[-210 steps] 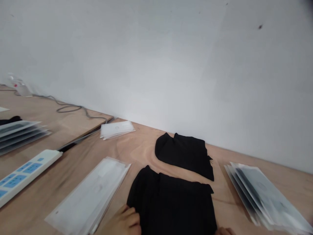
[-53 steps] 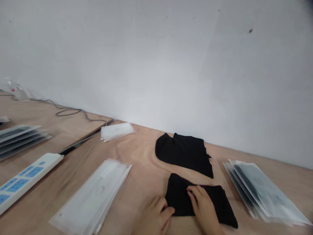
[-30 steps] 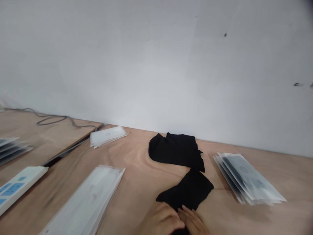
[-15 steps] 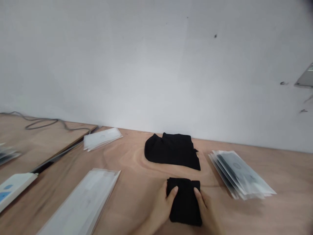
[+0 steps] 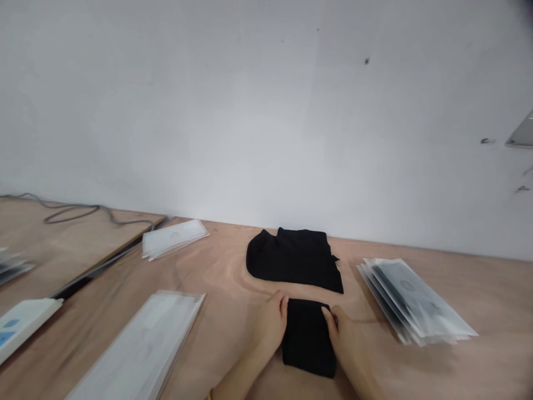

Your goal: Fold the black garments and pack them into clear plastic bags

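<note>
- Pale grey wall rises beyond your hands, behind a wood-grained tabletop.
- Between your hands lies a folded, near-rectangular black cloth, its long axis seeming to run away from you.
- Your left hand grips its left edge near the far corner; your right hand grasps the far right corner, thumb on top. Both touch it, so neither is nearer; fingers underneath are hidden.
- Just beyond your hands lies a wider, round-ended black cloth.
- Right of your right hand sits a fanned stack of translucent plastic sleeves; left of your left, long frosted plastic sleeves.
</note>
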Motion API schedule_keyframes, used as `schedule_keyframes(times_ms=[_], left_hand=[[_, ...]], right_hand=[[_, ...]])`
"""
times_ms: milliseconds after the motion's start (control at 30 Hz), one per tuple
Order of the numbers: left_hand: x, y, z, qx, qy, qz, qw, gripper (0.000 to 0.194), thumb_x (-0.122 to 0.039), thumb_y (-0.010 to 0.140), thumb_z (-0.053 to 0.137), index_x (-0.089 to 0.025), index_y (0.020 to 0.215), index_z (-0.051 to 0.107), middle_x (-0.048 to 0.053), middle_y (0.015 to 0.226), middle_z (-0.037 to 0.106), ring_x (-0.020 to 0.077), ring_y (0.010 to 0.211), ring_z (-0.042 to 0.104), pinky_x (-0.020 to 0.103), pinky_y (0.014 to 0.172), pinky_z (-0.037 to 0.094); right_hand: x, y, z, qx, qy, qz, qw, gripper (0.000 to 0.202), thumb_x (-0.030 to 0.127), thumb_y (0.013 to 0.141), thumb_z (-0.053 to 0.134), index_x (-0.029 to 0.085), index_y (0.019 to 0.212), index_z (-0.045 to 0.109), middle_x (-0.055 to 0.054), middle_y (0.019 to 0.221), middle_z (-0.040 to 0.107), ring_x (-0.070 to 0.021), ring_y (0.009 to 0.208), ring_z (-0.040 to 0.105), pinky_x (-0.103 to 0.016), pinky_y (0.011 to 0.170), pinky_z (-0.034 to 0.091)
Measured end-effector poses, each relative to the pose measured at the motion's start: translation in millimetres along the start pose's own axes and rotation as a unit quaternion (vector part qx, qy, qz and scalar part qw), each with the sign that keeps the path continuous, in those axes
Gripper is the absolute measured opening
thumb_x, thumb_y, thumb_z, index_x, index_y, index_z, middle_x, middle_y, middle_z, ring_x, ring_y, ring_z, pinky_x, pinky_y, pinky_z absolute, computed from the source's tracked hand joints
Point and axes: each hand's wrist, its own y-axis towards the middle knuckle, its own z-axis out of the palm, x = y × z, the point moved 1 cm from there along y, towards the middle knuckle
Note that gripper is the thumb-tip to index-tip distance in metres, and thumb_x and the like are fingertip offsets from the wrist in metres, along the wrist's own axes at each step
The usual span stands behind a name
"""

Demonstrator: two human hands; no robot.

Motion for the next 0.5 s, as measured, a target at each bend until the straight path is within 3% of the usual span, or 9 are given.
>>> schedule_keyframes(times_ms=[100,233,333,400,500], left_hand=[[3,8,1.6,0.005,0.006,-0.011,1.0,0.03,-0.027,0.095,0.034,-0.019,0.084,0.061,0.007,0.076,0.067,0.0224,0.07,0.063,0.028,0.06,0.036],[4,14,-1.3,0.011,-0.016,-0.026,0.999,0.029,-0.026,0.094,0.036,-0.018,0.085,0.062,0.008,0.079,0.067,0.0232,0.074,0.063,0.03,0.065,0.038],[1,16,-5.4,0.002,-0.053,-0.04,0.998,0.025,-0.032,0.093,0.041,-0.018,0.092,0.061,0.009,0.093,0.066,0.0248,0.088,0.061,0.032,0.077,0.039],[-3,15,-7.2,0.001,-0.089,-0.047,0.995,0.024,-0.04,0.085,0.054,-0.017,0.09,0.061,0.011,0.099,0.064,0.028,0.097,0.057,0.035,0.084,0.038],[-8,11,-10.2,0.023,-0.166,-0.059,0.984,0.025,-0.035,0.072,0.07,-0.016,0.085,0.059,0.009,0.093,0.065,0.0285,0.094,0.059,0.036,0.083,0.042]], right_hand=[[8,-9,-4,0.021,0.02,-0.037,0.999,0.044,0.062,0.085,0.037,0.023,0.083,0.058,-0.001,0.061,0.061,-0.0185,0.054,0.061,-0.027,0.05,0.043],[22,-30,-6,0.174,0.044,-0.138,0.974,0.018,0.042,0.085,0.05,0.028,0.09,0.059,0.0,0.079,0.064,-0.0162,0.069,0.064,-0.025,0.062,0.047],[26,-35,-5,0.233,0.047,-0.107,0.965,0.012,0.033,0.085,0.049,0.026,0.089,0.058,0.0,0.084,0.064,-0.0159,0.071,0.063,-0.025,0.062,0.045],[25,-34,-4,0.248,0.067,-0.086,0.963,0.011,0.033,0.084,0.049,0.025,0.087,0.056,0.0,0.081,0.062,-0.0158,0.069,0.062,-0.026,0.062,0.043],[16,-30,0,0.225,0.152,-0.036,0.962,0.017,0.04,0.084,0.05,0.024,0.077,0.054,0.003,0.067,0.057,-0.015,0.061,0.057,-0.026,0.06,0.041]])
